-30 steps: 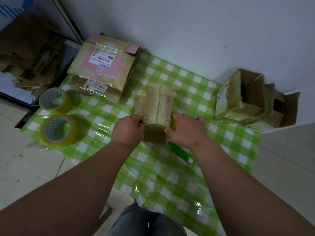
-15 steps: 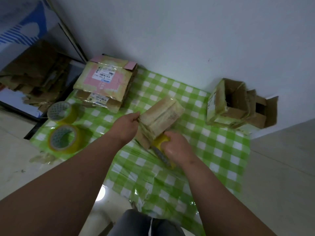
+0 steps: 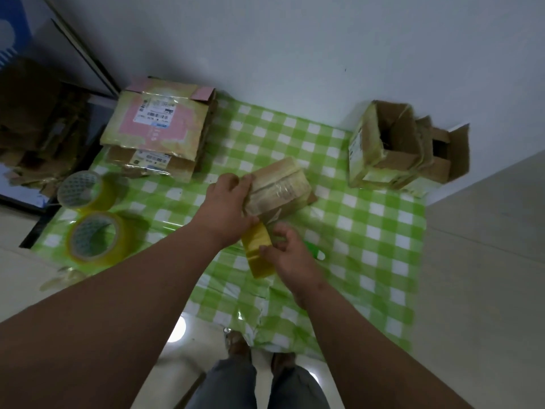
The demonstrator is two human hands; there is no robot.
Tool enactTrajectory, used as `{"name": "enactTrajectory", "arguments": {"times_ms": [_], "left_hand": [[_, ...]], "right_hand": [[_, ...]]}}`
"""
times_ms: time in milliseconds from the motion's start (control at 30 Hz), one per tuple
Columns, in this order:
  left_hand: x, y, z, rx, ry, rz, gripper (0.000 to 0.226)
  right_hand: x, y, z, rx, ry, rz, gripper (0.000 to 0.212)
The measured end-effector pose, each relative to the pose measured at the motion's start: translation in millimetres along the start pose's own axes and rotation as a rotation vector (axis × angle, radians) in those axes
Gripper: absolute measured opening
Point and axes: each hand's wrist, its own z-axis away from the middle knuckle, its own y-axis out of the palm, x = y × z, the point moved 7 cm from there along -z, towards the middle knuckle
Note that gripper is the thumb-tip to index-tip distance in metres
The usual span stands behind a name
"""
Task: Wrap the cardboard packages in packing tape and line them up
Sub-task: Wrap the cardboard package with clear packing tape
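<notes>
While the left hand (image 3: 228, 211) grips the near-left end of the small box (image 3: 278, 188), fingers curled over it, the box sits tilted at centre of the checked tablecloth (image 3: 368, 231). Right hand (image 3: 290, 255) at 6 o'clock of the box holds a yellow tape roll (image 3: 258, 250), fingers curled on it; blurred. Flat packages (image 3: 159, 128) stacked at 10 o'clock. Two spare tape rolls (image 3: 94, 214) at 9 o'clock. Open boxes (image 3: 398, 146) at 2 o'clock.
</notes>
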Motion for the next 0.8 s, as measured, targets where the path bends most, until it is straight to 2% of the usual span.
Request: {"name": "enactTrajectory", "arguments": {"times_ms": [100, 367, 700, 800], "left_hand": [[-0.5, 2.9, -0.4, 0.001, 0.030, 0.034, 0.076], [0.0, 8.6, -4.9, 0.058, 0.060, -0.037, 0.070], [2.1, 6.5, -5.3, 0.105, 0.110, -0.073, 0.070], [2.7, 2.9, -5.2, 0.104, 0.109, 0.009, 0.072]], "right_hand": [[-0.2, 4.9, 3.0, 0.001, -0.039, 0.095, 0.021], [-2.1, 9.6, 8.0, -0.076, -0.139, 0.138, 0.010], [-30.6, 4.2, 24.3, -0.198, -0.085, 0.149, 0.032], [-36.2, 5.3, 29.9, -0.156, -0.079, 0.131, 0.035]]}}
